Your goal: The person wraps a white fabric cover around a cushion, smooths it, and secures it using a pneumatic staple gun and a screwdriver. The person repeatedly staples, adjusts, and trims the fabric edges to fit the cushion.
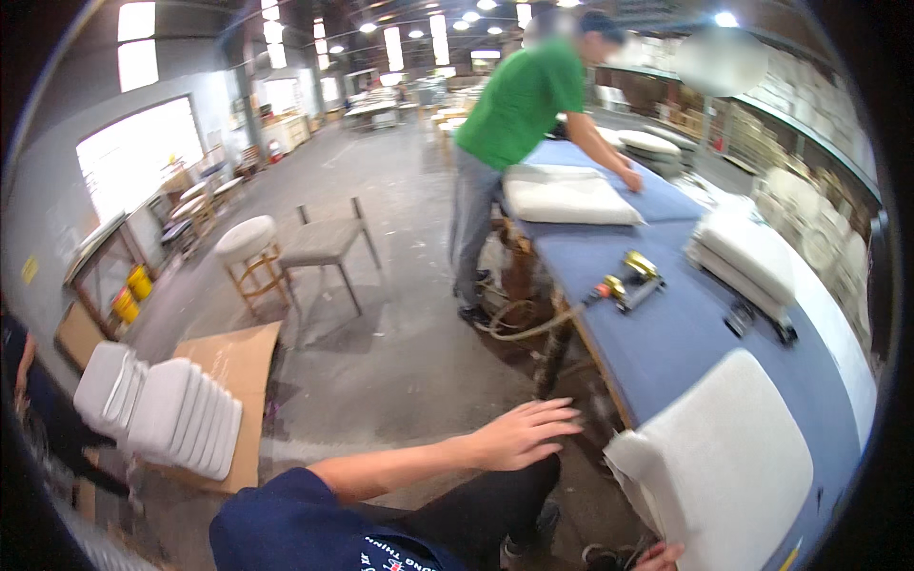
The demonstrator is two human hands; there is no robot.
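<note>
My left hand is held out in the air, left of the table edge, its fingers stretched and holding nothing. At the bottom of the view my right hand grips the near lower edge of a white upholstered seat cushion. Only part of that hand shows. The cushion sits on the near end of a blue-topped table, with its near left corner past the table edge and loose fabric along that side. Farther up the table lies a staple gun with a hose attached, touched by neither hand.
More white cushions are stacked at the table's right side, near a small black object. Across the table a person in a green shirt leans over another cushion. Stacked grey cushions rest on cardboard at left, near a chair and stool.
</note>
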